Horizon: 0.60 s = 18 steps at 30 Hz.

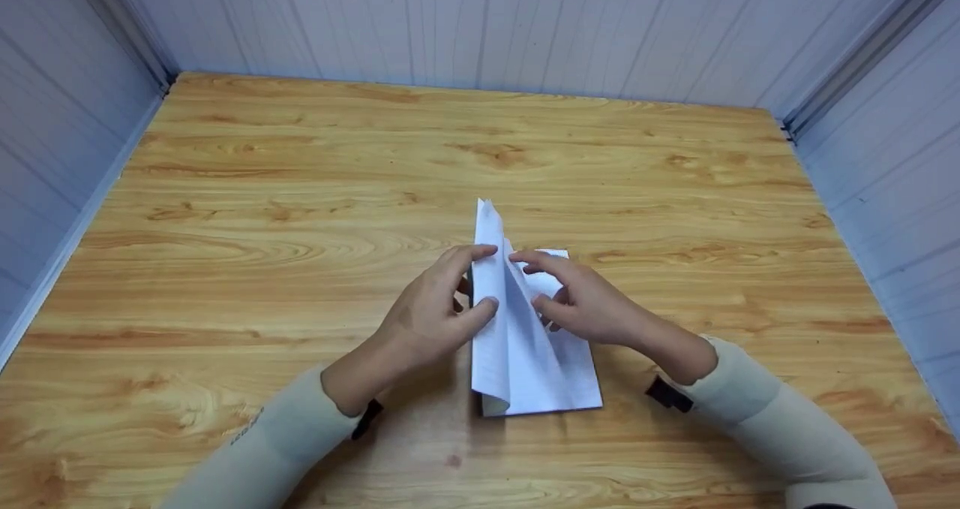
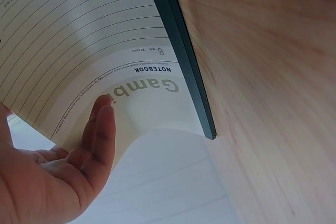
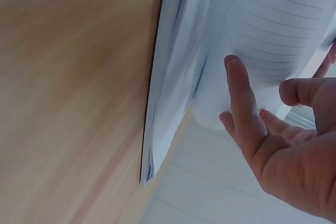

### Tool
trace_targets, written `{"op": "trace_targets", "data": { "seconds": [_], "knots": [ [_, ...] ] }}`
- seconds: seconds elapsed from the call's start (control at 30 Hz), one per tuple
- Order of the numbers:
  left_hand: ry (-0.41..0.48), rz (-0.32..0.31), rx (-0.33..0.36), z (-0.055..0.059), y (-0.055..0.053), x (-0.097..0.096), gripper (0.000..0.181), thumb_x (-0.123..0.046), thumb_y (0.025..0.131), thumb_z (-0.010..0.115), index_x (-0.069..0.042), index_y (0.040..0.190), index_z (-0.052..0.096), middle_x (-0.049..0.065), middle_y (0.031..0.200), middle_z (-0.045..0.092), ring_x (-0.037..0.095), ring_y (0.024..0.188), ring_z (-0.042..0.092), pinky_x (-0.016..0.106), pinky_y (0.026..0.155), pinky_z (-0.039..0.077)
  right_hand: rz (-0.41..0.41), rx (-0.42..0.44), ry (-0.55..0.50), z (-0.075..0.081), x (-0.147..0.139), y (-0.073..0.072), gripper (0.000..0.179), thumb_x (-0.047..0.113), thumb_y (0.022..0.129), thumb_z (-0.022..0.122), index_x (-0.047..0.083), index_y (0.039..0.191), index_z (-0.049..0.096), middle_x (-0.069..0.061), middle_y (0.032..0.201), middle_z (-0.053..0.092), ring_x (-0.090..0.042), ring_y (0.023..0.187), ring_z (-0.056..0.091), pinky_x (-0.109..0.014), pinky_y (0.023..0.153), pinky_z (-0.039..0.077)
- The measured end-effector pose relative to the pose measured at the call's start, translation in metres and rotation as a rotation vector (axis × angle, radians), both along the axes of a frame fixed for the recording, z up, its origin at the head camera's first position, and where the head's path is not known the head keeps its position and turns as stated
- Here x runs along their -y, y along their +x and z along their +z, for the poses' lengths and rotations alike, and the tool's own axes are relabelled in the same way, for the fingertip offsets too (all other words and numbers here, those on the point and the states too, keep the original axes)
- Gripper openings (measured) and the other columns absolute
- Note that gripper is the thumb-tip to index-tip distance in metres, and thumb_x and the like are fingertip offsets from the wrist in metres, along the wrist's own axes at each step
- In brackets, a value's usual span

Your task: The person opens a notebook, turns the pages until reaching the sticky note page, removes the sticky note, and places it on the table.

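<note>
A lined notebook (image 1: pixel 581 377) lies open on the table, with some leaves standing up from it. My left hand (image 1: pixel 427 314) pinches a raised, curling leaf (image 1: pixel 489 351), thumb on one face and fingers behind. In the left wrist view, that leaf shows ruled lines and printed lettering (image 2: pixel 152 70) reading "NOTEBOOK"; a dark edge (image 2: pixel 184 51) runs beside it. On the other side of the raised leaves is my right hand (image 1: pixel 600 310), its fingers loosely bent. The right wrist view has its fingertips (image 3: pixel 236 66) at a lined page (image 3: pixel 278 30); firm contact is unclear.
The wood-grain table (image 1: pixel 300 164) extends around the notebook on all sides. Pale panels (image 1: pixel 480 28) stand along its back, left and right edges. A dark strap piece (image 1: pixel 669 395) shows at the right wrist.
</note>
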<state>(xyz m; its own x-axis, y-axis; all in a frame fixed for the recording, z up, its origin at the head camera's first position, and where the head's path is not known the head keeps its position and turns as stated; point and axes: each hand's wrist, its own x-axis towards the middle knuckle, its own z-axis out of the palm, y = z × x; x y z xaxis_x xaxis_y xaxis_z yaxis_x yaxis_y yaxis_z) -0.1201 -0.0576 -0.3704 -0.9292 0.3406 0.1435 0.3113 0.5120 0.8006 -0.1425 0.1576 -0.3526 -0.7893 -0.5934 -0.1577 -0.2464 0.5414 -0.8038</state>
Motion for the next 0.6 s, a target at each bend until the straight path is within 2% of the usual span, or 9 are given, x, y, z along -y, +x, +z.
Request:
{"op": "trace_targets", "data": {
  "seconds": [0.13,0.27,0.47,0.6],
  "knots": [
    [-0.001,-0.016,0.006,0.000,0.000,0.000,0.052,-0.034,0.078,0.056,-0.025,0.127,0.039,-0.012,0.112,0.047,0.002,0.080,0.054,0.018,0.061,0.047,0.019,-0.001,0.015,-0.009,0.000,0.000,0.055,0.012,0.086,0.048,0.031,0.135,0.028,-0.005,0.136,0.033,-0.022,0.068,0.064,-0.030,0.057,0.051],
    [-0.010,-0.027,0.004,-0.001,0.000,0.000,0.053,-0.037,0.079,0.055,-0.025,0.128,0.038,-0.011,0.112,0.047,0.004,0.081,0.054,0.020,0.061,0.047,0.038,-0.049,0.028,-0.022,-0.001,-0.001,0.059,0.021,0.085,0.052,0.038,0.135,0.023,0.004,0.139,0.026,-0.014,0.071,0.062,-0.025,0.056,0.050],
    [-0.012,-0.031,-0.034,-0.002,0.000,-0.001,0.053,-0.036,0.078,0.056,-0.022,0.127,0.040,-0.011,0.111,0.048,0.006,0.080,0.054,0.021,0.059,0.046,0.025,-0.054,-0.017,-0.027,0.005,0.003,0.066,0.023,0.083,0.055,0.039,0.135,0.017,0.010,0.137,0.025,-0.012,0.068,0.062,-0.026,0.054,0.049],
    [-0.025,-0.017,-0.023,-0.002,0.001,-0.002,0.054,-0.038,0.077,0.057,-0.025,0.126,0.039,-0.013,0.113,0.046,0.002,0.079,0.052,0.018,0.058,0.045,0.008,-0.069,-0.037,-0.026,0.008,0.005,0.068,0.023,0.082,0.056,0.041,0.135,0.017,0.008,0.136,0.025,-0.013,0.066,0.062,-0.026,0.057,0.049]
  ]
}}
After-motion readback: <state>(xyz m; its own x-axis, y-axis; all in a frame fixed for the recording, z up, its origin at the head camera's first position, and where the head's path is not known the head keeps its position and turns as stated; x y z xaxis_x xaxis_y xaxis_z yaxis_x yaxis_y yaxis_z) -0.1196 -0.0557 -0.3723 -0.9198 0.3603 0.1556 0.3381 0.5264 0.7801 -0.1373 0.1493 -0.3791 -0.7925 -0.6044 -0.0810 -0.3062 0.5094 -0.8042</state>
